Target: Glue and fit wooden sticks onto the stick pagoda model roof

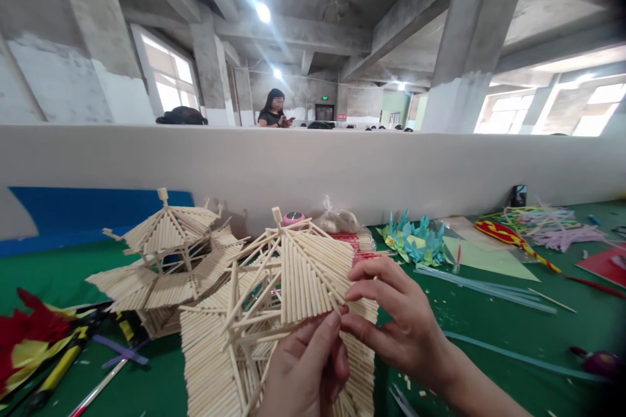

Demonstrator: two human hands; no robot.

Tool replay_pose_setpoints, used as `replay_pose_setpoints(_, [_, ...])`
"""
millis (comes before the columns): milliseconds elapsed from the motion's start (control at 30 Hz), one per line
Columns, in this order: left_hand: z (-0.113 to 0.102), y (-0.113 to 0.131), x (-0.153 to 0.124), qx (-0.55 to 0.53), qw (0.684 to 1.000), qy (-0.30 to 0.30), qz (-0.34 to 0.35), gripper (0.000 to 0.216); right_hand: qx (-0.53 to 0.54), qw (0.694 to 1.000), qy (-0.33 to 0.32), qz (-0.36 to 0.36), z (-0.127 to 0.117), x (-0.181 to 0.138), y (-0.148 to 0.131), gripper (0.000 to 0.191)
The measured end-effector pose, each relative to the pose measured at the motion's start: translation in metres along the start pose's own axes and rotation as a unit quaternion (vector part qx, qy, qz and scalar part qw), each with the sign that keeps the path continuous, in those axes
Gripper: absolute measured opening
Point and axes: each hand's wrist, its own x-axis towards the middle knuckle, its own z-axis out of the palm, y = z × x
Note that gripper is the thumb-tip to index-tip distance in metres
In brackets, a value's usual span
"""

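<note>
On the green counter [489, 313] under bare concrete beams, we hold the pale wooden-stick pagoda model [274, 300] at the near edge. Our left hand [306, 371] and right hand [398, 322] pinch its roof panel's lower edge; seating it likely needs steady pressure. A second stick pagoda [163, 260] stands left.

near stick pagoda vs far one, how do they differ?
The near pagoda is touched by both hands, left hand and right hand pinching at its roof edge; the far pagoda stands untouched on the green table. The near one shows open, loose-looking rafters; the far one's roofs look closed. Both are pale sticks with tiered roofs and a top knob.
</note>
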Motion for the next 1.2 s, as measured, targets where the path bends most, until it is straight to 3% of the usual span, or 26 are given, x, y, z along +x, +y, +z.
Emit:
replay_pose_setpoints(300, [0.004,0.001,-0.004,0.012,1.000,-0.013,0.013,0.016,0.020,0.999,-0.037,0.008,-0.002,-0.004,-0.006,0.016])
replay_pose_setpoints(500, [0.010,0.001,-0.013,0.023,0.999,0.038,0.030,0.013,0.074,0.994,-0.081,0.022,-0.009,-0.007,-0.008,0.031])
replay_pose_setpoints(633, [0.012,0.003,-0.021,0.065,0.997,0.034,0.023,0.014,0.084,0.991,-0.102,0.033,-0.016,-0.008,-0.009,0.025])
replay_pose_setpoints(833, [0.015,0.003,-0.027,0.104,0.994,0.013,0.019,0.014,0.087,0.988,-0.124,0.040,-0.027,-0.008,-0.013,0.032])
replay_pose_setpoints(1200, [0.017,-0.002,-0.027,0.071,0.997,0.002,0.013,0.007,0.062,0.989,-0.129,0.046,-0.040,-0.015,-0.018,0.033])
